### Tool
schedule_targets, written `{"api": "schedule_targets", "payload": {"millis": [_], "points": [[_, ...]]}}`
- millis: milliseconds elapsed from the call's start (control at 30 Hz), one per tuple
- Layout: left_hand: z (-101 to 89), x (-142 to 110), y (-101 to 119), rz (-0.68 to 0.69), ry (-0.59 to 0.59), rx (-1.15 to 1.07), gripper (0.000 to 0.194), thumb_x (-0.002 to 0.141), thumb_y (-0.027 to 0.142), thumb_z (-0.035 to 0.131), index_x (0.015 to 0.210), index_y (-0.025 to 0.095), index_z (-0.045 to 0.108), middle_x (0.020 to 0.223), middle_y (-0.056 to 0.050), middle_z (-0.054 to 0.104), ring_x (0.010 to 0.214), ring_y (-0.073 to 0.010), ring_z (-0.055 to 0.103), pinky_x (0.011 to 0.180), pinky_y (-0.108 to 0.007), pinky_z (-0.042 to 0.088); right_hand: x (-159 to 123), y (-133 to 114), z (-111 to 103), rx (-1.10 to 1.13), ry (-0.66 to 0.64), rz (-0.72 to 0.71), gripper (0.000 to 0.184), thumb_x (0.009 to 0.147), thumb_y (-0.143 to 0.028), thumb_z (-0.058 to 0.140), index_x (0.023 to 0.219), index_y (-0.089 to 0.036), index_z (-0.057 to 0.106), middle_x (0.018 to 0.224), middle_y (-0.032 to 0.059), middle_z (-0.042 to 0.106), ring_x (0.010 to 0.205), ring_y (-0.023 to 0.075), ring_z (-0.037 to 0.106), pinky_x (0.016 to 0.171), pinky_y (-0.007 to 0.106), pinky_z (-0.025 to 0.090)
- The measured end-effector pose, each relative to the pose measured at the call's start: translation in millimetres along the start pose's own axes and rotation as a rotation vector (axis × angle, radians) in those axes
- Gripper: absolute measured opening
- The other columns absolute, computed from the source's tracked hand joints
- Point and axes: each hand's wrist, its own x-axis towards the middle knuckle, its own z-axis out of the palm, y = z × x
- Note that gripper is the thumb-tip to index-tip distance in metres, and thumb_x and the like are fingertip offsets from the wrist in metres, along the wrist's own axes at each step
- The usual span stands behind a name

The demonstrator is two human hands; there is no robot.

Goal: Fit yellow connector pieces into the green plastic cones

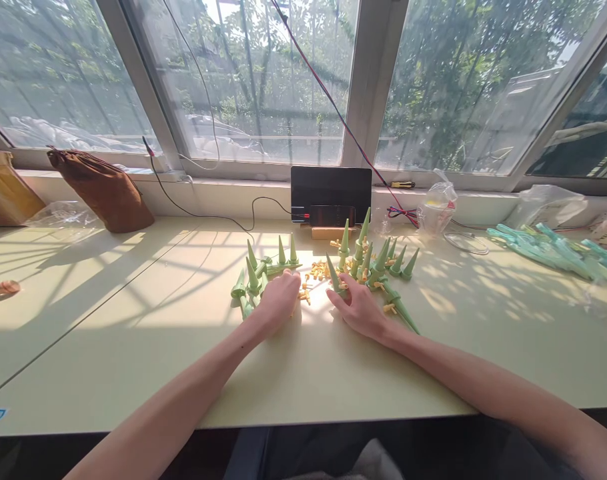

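Observation:
Near the middle of the table, my left hand [282, 295] is closed with its fingertips turned down and away. What it holds, if anything, is hidden behind the hand. Close to its fingers lie several small yellow plastic pieces [317, 269]. My right hand [362, 308] has thumb and fingers around the base of a green pointed cone [332, 270], whose tip points up. More green cones [253, 277] stand or lean beside my left hand. Behind and right of my right hand is another group of green cones [378, 260], some with yellow pieces attached; one cone [401, 310] lies on its side.
A dark tablet [331, 187] leans at the sill, with a phone [332, 215] on a small stand in front. A brown bag [101, 190] stands back left. A plastic cup [436, 207] and teal plastic strips [548, 250] are at right. Cables cross the back.

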Motion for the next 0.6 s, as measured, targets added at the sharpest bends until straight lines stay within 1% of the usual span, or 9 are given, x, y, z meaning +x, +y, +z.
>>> {"api": "schedule_targets", "payload": {"millis": [67,133,200,267,333,400,500,600], "points": [[-0.5,1,2,-0.013,0.031,-0.006,0.021,0.076,-0.001,0.044,0.09,0.011,0.054,0.09,-0.013,0.057,0.06,-0.0183,0.059,0.05,-0.028,0.035,0,0,0,0.015,-0.015,0.015,0.036,0.09,-0.048,0.047,0.111,-0.018,0.05,0.059,-0.0041,0.052,0.05,0.0131,0.047,0.05,0.024,0.034],[-1.8,2,6,-0.004,0.115,-0.096,0.017,0.085,0.005,0.039,0.093,0.012,0.052,0.094,-0.012,0.057,0.064,-0.0173,0.059,0.053,-0.028,0.038,0,1,0,0.027,-0.027,0.022,0.037,0.091,-0.048,0.046,0.113,-0.018,0.049,0.064,-0.0018,0.057,0.051,0.0136,0.048,0.05,0.024,0.035],[-3.2,2,11,0.051,0.224,-0.316,0.016,0.093,0.015,0.036,0.093,0.015,0.051,0.096,-0.01,0.056,0.07,-0.0168,0.059,0.06,-0.029,0.043,0,0,0,0.03,-0.035,0.023,0.038,0.091,-0.048,0.046,0.114,-0.018,0.048,0.065,-0.0015,0.059,0.05,0.0135,0.048,0.049,0.024,0.035],[-4.3,1,16,0.128,0.276,-0.604,0.017,0.096,0.024,0.037,0.091,0.017,0.052,0.099,-0.007,0.056,0.079,-0.0164,0.06,0.066,-0.029,0.047,1,0,0,0.029,-0.04,0.02,0.038,0.092,-0.047,0.045,0.116,-0.018,0.046,0.063,-0.0023,0.058,0.049,0.0134,0.047,0.049,0.024,0.034],[-5.0,0,19,0.183,0.232,-0.842,0.019,0.095,0.031,0.04,0.091,0.018,0.053,0.101,-0.006,0.056,0.087,-0.0168,0.06,0.067,-0.027,0.049,1,0,0,0.024,-0.046,0.019,0.039,0.092,-0.046,0.045,0.118,-0.018,0.045,0.059,-0.0038,0.054,0.048,0.0134,0.047,0.049,0.024,0.034],[-5.3,-1,22,0.217,0.158,-0.999,0.021,0.094,0.035,0.043,0.091,0.019,0.055,0.101,-0.006,0.056,0.089,-0.0169,0.059,0.064,-0.026,0.05,1,1,0,0.017,-0.063,0.019,0.04,0.093,-0.046,0.045,0.12,-0.017,0.044,0.056,-0.0058,0.05,0.047,0.0133,0.046,0.049,0.023,0.033],[-5.0,-2,23,0.266,0.101,-1.082,0.021,0.092,0.036,0.047,0.087,0.018,0.057,0.095,-0.004,0.056,0.084,-0.015,0.058,0.066,-0.025,0.051,1,2,1,0.03,-0.109,-0.008,0.039,0.093,-0.044,0.044,0.122,-0.018,0.041,0.051,-0.0091,0.043,0.044,0.012,0.04,0.047,0.023,0.029],[-5.0,-2,24,0.289,0.099,-1.082,0.022,0.091,0.036,0.049,0.083,0.017,0.058,0.094,-0.004,0.055,0.084,-0.0144,0.057,0.069,-0.026,0.051,1,2,0,0.056,-0.144,-0.053,0.036,0.093,-0.042,0.045,0.119,-0.019,0.04,0.05,-0.0112,0.038,0.043,0.011,0.034,0.047,0.022,0.026]]}}
